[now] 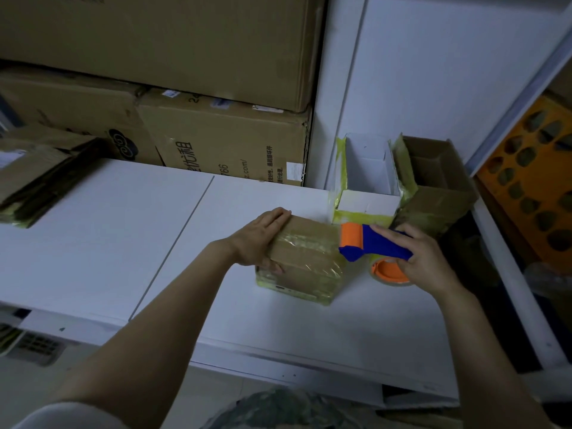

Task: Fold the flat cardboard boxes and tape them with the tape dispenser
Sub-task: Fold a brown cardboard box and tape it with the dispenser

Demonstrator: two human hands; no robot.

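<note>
Small box (305, 258) sits closed on the counter (123, 230), with clear tape across its top and down the near face. Left hand (263, 239) lies flat on the box's left top edge, fingers straight and pressing down, thumb down the left side. It's pinning the box, not gripping it. Right hand (427, 261) is wrapped round the blue handle of the tape dispenser (371, 246), just right of the box. The dispenser's orange roller touches the box's right top edge, and the tape roll hangs below the handle.

Handling, my read:
- **Box:** light and likely empty, so it'll skate on the smooth counter when tape is pulled. Keep a flat palm on top, opposite the pull.
- **Flaps:** the walls look stiff enough, but the top flaps may sag mid-seam, so press near the edges.
- **Taped faces:** slick, so take hold at bare cardboard corners.
- **Dispenser:** rigid plastic, hold by the handle only.

Behind-right of the box is a white open box (368, 181), with a brown open box (433, 187) beyond it. A flat cardboard stack (37, 174) lies far left of the box, and big cartons (216, 134) stand behind it.
</note>
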